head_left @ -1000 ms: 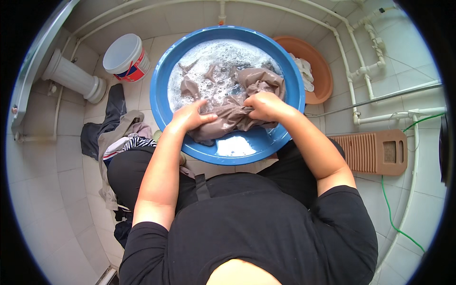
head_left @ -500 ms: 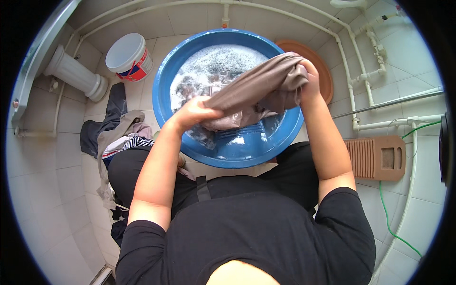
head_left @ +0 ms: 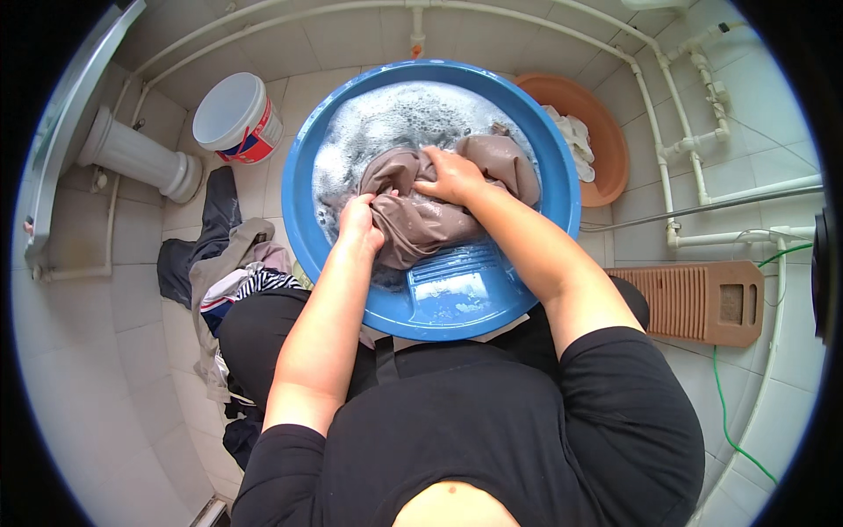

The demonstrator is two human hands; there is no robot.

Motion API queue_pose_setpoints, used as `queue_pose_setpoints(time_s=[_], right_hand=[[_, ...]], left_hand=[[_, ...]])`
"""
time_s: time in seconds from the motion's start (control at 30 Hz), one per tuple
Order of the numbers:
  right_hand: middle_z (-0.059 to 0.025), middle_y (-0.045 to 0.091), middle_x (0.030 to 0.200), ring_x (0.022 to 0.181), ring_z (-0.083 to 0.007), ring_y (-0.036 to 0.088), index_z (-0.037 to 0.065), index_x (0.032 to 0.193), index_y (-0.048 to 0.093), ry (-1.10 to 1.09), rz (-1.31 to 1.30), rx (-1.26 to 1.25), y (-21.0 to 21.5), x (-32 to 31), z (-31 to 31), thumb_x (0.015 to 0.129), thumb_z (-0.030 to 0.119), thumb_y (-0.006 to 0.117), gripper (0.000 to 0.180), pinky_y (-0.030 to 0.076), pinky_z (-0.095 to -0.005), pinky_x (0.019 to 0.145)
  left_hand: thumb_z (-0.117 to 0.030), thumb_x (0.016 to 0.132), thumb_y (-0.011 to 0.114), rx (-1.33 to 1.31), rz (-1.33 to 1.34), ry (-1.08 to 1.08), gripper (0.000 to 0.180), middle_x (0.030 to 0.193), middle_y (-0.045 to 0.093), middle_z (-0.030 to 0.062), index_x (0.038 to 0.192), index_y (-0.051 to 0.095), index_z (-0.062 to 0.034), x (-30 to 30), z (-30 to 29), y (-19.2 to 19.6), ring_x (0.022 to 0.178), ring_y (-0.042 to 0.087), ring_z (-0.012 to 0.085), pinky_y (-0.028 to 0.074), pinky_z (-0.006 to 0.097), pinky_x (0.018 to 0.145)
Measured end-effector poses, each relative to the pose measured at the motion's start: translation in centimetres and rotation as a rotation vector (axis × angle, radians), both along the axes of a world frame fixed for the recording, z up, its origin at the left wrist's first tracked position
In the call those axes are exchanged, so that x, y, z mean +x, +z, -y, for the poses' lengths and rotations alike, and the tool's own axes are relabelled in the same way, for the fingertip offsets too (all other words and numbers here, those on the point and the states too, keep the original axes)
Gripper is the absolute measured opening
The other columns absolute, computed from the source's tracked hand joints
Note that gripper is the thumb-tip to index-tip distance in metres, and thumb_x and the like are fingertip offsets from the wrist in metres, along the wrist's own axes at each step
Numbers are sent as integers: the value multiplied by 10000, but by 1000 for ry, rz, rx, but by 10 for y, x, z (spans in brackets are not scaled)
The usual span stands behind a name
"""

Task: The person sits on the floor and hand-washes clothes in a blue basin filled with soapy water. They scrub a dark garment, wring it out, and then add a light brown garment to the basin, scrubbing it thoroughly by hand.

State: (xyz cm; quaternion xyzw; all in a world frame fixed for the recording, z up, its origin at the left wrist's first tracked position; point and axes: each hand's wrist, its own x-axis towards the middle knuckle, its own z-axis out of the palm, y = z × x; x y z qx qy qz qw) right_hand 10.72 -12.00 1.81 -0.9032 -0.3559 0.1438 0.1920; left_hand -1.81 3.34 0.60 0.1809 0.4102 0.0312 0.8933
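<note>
A wet grey-brown garment (head_left: 413,230) lies bunched in a large blue basin (head_left: 299,189), partly sunk in foamy water (head_left: 395,110). My left hand (head_left: 361,223) grips the garment's left side, fingers closed round a fold. Over its middle, my right hand (head_left: 452,176) holds another fold between thumb and fingers, with some fingertips hidden in the cloth. To the right of that hand, part of the garment puffs up in a smooth bulge. Below the cloth, the basin's ribbed blue slope (head_left: 458,279) shows wet near my lap.
An orange-brown basin (head_left: 612,171) with a pale cloth (head_left: 572,145) stands behind at right. A brown washboard (head_left: 685,303) lies right of my knee. Left are a white bucket (head_left: 233,112) and a clothes pile (head_left: 219,255). White pipes (head_left: 647,132) line the walls.
Both hands have come down with the garment from above the basin into it. My right hand has moved left, nearer the left one. The pale cloth in the orange-brown basin now shows.
</note>
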Motion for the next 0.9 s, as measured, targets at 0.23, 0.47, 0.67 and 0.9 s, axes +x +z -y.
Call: queue_pose_setpoints(time_s=[0.23, 0.47, 0.67, 0.9], right_hand=[[-186, 623, 1014, 949, -295, 604, 59, 998, 640, -221, 57, -411, -52, 44, 15, 736, 319, 619, 370, 477, -374, 816], [-91, 557, 1070, 938, -274, 575, 99, 906, 555, 187, 172, 624, 45, -58, 5, 630, 116, 635, 288, 483, -360, 749], [-101, 577, 865, 735, -293, 570, 81, 885, 537, 376, 140, 785, 73, -119, -16, 587, 152, 653, 328, 472, -373, 635], [-100, 585, 690, 661, -279, 592, 112, 674, 602, -340, 60, 652, 27, -65, -18, 623, 280, 619, 176, 485, -375, 601]], left_hand=[[-50, 880, 359, 194, 142, 47, 403, 1205, 484, 190, 1282, 369, -82, 14, 23, 12, 1002, 559, 332, 479, 473, 852], [-471, 871, 477, -78, 306, -93, 513, 1124, 569, 119, 1171, 504, -56, 11, 26, 36, 1047, 543, 261, 418, 425, 940], [-395, 891, 418, 266, 314, -277, 422, 1054, 566, 99, 1116, 505, -48, 4, 36, 23, 993, 533, 230, 424, 376, 886], [-157, 850, 440, 159, 56, -155, 212, 841, 596, 93, 939, 573, -18, 3, 53, 37, 749, 594, 217, 502, 308, 669]])
